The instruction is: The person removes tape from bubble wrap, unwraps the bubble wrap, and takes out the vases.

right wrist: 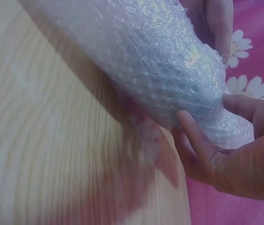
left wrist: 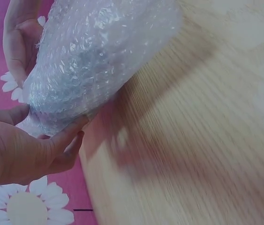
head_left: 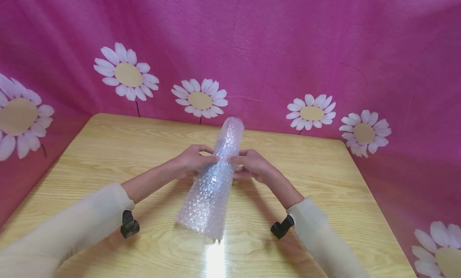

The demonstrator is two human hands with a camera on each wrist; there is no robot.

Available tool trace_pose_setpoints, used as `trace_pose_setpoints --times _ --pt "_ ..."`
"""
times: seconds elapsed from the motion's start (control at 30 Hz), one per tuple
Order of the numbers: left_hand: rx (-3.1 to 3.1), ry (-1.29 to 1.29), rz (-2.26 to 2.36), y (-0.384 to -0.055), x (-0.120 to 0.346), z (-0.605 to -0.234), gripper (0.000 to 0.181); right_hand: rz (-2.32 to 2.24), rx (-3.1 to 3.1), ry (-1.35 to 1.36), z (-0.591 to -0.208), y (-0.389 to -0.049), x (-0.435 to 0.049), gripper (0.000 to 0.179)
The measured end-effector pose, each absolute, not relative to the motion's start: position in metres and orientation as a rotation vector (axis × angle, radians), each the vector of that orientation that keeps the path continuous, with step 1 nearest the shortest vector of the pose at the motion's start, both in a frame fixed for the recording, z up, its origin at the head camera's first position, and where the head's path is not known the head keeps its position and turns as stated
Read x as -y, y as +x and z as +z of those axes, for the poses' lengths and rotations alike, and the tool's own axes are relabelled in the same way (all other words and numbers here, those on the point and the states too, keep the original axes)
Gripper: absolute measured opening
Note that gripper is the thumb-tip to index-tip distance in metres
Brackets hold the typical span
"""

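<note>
A long roll of clear bubble wrap [head_left: 210,190] is held above the wooden table, slanting from upper right to lower left in the head view. Something bluish-grey shows dimly inside it; its kind cannot be made out. My left hand [head_left: 196,160] grips the roll from the left, thumb on top and fingers beneath. From the other side my right hand [head_left: 252,165] holds it the same way, the two thumbs almost meeting. In the left wrist view the left fingers [left wrist: 68,136] support the underside of the wrap [left wrist: 89,61]. The right wrist view shows the right hand [right wrist: 235,159] around the wrap's narrower part.
The light wooden table [head_left: 309,182] spreads around both arms. A pink cloth [head_left: 259,49] with white daisies hangs behind it and along both sides. Each cream sleeve carries a small black wrist camera, one at the left [head_left: 129,225] and one at the right [head_left: 282,228].
</note>
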State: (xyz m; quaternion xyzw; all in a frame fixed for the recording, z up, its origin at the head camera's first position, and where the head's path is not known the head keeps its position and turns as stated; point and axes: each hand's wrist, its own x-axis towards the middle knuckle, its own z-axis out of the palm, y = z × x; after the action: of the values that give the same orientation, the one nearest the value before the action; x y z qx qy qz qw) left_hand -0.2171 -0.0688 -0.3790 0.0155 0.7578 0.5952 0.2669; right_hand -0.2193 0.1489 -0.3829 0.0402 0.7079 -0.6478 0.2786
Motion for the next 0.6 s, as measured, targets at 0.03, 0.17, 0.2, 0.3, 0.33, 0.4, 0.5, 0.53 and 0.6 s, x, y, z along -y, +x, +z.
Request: trace_pose_setpoints --times 0.03,0.17,0.2,0.3,0.33,0.4,0.5,0.53,0.6 --pt "-2.034 0.035 1.62 -0.217 0.067 -0.379 0.042 -1.735 -1.902 0.108 -0.382 -0.22 -0.151 0.051" --pt "-2.006 0.007 1.652 -0.217 0.059 -0.382 0.042 -1.697 -1.927 0.103 -0.381 -0.222 -0.158 0.053" --pt "-2.0 0.0 1.657 -0.216 0.058 -0.382 0.042 -1.688 -1.936 0.103 -0.381 -0.223 -0.16 0.052" --pt "-1.983 -0.016 1.673 -0.215 0.053 -0.382 0.044 -1.667 -1.954 0.101 -0.38 -0.224 -0.165 0.051" --pt "-1.975 -0.018 1.683 -0.215 0.052 -0.383 0.044 -1.665 -1.959 0.097 -0.38 -0.224 -0.167 0.05" --pt "-1.958 -0.026 1.703 -0.214 0.049 -0.384 0.044 -1.663 -1.962 0.097 -0.38 -0.225 -0.17 0.05" --pt "-1.928 -0.041 1.74 -0.214 0.043 -0.387 0.043 -1.648 -1.976 0.097 -0.379 -0.226 -0.174 0.049" --pt "-1.917 -0.047 1.751 -0.214 0.042 -0.387 0.042 -1.639 -1.983 0.1 -0.379 -0.227 -0.175 0.049" --pt "-1.9 -0.058 1.77 -0.213 0.038 -0.388 0.042 -1.614 -2.006 0.1 -0.378 -0.228 -0.178 0.049"
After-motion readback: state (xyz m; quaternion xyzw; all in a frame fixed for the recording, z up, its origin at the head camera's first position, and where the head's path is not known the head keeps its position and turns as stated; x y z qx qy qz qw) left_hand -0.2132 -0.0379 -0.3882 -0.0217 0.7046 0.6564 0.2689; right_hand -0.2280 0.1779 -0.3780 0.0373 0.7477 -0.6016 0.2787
